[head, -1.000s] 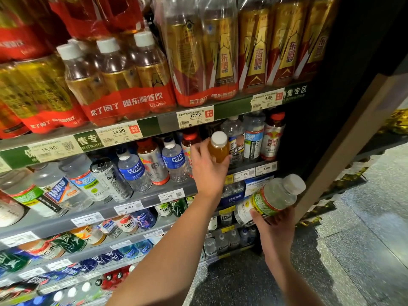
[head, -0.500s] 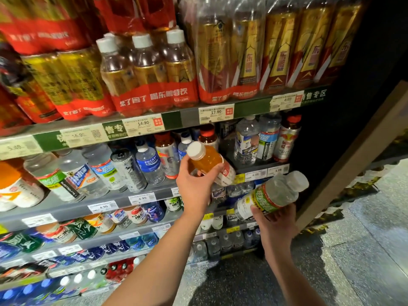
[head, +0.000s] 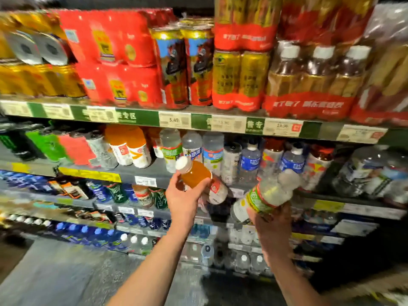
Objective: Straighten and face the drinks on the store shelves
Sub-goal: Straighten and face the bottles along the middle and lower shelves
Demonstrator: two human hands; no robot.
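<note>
— So, what sits at the far left?

— Blurred green, red and black cans (head: 50, 146) on the grey metal shelf (head: 141, 173), below the green strip of paper price tags (head: 174, 120). Next along stand 2 orange-topped bottles with white labels (head: 128, 146), upright.

— And your left hand?

— My left hand (head: 183, 199) is curled round the clear plastic bottle of orange drink with a white cap (head: 196, 173). I hold it by the middle, in front of the shelf edge, tilted so the cap points up and to the left. Its white label end lies lower right.

— What is behind it?

— A row of clear bottles and blue-labelled bottles (head: 249, 162) on that same shelf, upright as far as the blur shows.

— The right hand?

— My right hand (head: 273, 221) grips the clear plastic water bottle with a green and white label (head: 265, 195) from below, near its base. It leans up and to the right, cap end highest, just beside the orange one but not touching it.

— Above?

— Red shrink-wrapped packs of amber bottles with white caps (head: 313, 85).
</note>
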